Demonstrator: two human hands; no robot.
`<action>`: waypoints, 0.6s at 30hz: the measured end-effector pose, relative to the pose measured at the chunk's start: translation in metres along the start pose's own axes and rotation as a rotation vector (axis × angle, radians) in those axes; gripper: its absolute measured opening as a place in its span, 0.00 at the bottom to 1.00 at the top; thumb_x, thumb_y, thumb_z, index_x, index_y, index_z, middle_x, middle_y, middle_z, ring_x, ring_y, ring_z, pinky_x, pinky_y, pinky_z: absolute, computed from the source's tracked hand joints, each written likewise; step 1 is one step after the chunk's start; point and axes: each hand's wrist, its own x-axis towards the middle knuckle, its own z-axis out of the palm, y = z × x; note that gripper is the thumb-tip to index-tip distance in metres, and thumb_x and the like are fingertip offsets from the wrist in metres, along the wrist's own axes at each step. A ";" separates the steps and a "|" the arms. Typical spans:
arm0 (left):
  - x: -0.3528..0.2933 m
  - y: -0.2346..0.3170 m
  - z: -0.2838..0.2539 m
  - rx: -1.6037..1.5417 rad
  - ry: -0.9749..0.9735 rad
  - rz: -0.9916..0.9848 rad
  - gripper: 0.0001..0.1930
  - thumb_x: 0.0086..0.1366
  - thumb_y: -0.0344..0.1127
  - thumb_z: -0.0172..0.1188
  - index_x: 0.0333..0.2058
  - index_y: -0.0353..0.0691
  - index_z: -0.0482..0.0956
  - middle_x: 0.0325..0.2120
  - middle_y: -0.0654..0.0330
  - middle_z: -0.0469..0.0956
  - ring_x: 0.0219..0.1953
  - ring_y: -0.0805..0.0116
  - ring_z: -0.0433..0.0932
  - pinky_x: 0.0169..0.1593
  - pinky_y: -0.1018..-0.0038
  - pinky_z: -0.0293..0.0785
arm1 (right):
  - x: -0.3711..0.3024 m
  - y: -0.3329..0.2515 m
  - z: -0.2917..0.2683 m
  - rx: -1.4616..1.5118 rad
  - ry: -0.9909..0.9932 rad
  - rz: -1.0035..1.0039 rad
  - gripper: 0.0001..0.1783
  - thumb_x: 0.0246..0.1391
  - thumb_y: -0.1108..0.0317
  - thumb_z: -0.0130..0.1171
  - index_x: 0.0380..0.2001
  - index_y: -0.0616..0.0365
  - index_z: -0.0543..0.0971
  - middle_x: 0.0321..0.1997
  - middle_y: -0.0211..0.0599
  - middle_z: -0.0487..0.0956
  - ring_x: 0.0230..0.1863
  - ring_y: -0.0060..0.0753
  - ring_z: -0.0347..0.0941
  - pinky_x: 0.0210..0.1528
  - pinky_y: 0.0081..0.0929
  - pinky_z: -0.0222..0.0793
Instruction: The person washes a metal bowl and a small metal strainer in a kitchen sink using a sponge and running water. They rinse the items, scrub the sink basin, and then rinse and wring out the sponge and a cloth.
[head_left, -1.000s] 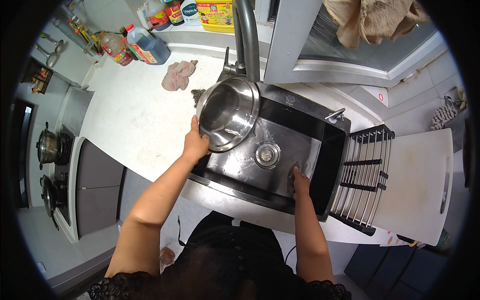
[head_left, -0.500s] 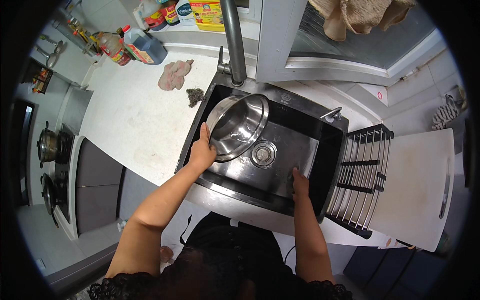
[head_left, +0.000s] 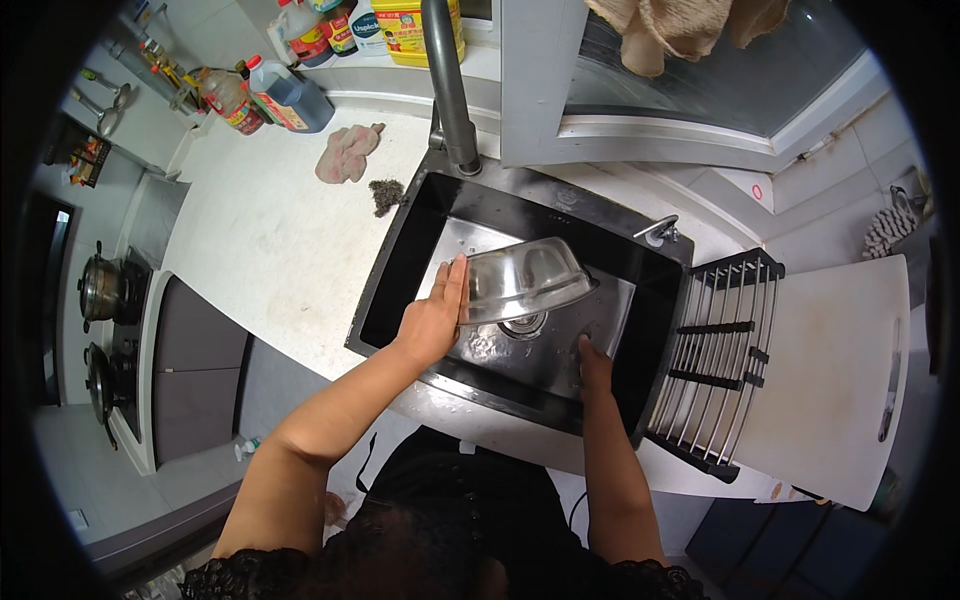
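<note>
Over the left half of the dark sink (head_left: 400, 250), my left hand (head_left: 432, 322) grips a shiny stainless steel bowl (head_left: 530, 280) by its near left side. The bowl is tipped over, its outer wall facing up, above the round drain (head_left: 524, 322), which it partly covers. My right hand (head_left: 596, 368) is lowered inside the sink at the right, apart from the bowl. Its thumb side shows, but the other fingers are hidden, so whether it holds anything is unclear. Water drops lie on the sink bottom.
A dark faucet (head_left: 455, 100) stands behind the sink. On the left counter lie a scouring pad (head_left: 386, 196) and a pinkish rag (head_left: 348, 153), with bottles (head_left: 290, 95) behind. A metal rack (head_left: 715, 350) and a white cutting board (head_left: 830, 380) lie right of the sink.
My left hand has moved right and turned the bowl over, from its inside showing to its outer wall showing. The right hand has stayed nearly in place.
</note>
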 end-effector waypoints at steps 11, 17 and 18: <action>-0.003 -0.024 -0.002 -0.344 -0.016 -0.453 0.44 0.50 0.22 0.51 0.63 0.41 0.37 0.39 0.37 0.73 0.33 0.41 0.75 0.38 0.57 0.72 | -0.004 -0.010 0.001 -0.016 -0.031 0.123 0.32 0.46 0.48 0.61 0.42 0.69 0.75 0.39 0.41 0.76 0.40 0.33 0.71 0.44 0.29 0.64; -0.002 -0.052 0.001 -1.376 -0.309 -1.042 0.20 0.57 0.22 0.43 0.50 0.27 0.62 0.31 0.45 0.77 0.25 0.53 0.80 0.25 0.69 0.79 | -0.032 -0.043 0.047 0.057 0.010 0.121 0.38 0.44 0.41 0.61 0.44 0.69 0.74 0.45 0.44 0.74 0.47 0.37 0.69 0.49 0.30 0.62; -0.001 -0.053 -0.006 -1.439 -0.376 -1.089 0.17 0.56 0.23 0.43 0.45 0.23 0.65 0.30 0.44 0.77 0.26 0.51 0.80 0.28 0.68 0.79 | -0.024 -0.035 0.056 0.111 -0.011 0.122 0.41 0.44 0.40 0.60 0.48 0.68 0.71 0.49 0.44 0.72 0.49 0.38 0.67 0.52 0.31 0.61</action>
